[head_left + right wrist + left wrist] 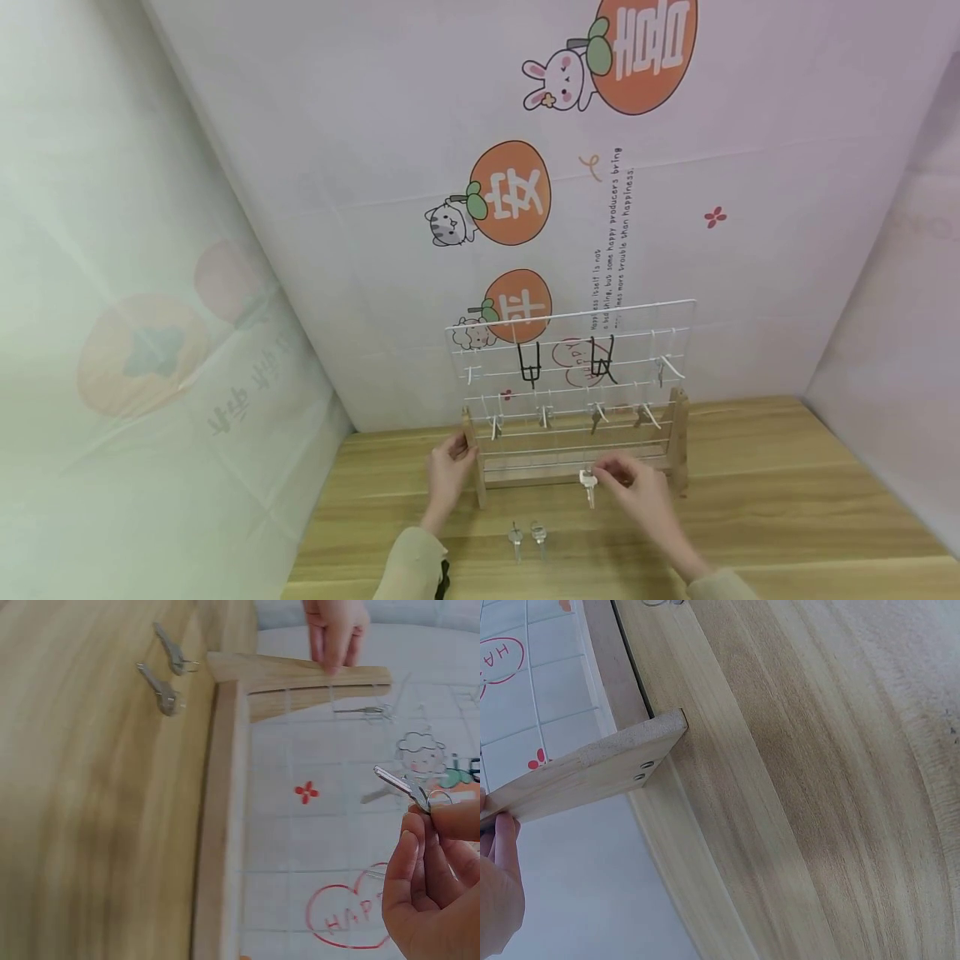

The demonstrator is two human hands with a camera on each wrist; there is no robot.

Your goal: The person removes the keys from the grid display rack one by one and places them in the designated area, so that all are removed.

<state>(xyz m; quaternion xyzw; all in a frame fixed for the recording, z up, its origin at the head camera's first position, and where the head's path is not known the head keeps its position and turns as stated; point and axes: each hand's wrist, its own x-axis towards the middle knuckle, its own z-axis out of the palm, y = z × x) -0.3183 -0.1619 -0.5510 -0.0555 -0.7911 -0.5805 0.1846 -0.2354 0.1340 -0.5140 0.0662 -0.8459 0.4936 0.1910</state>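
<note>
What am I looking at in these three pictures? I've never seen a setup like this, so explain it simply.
There's no machine here, just a person's two bare hands. The widest picture comes from a camera on the head, looking forward and down; the others come from one camera on each wrist.

On the wooden table stands a white wire rack with wooden supports, and several hanging keys are on it. Two loose keys lie in front.

The left hand grips the rack's side post. The right hand pinches one held key.
</note>
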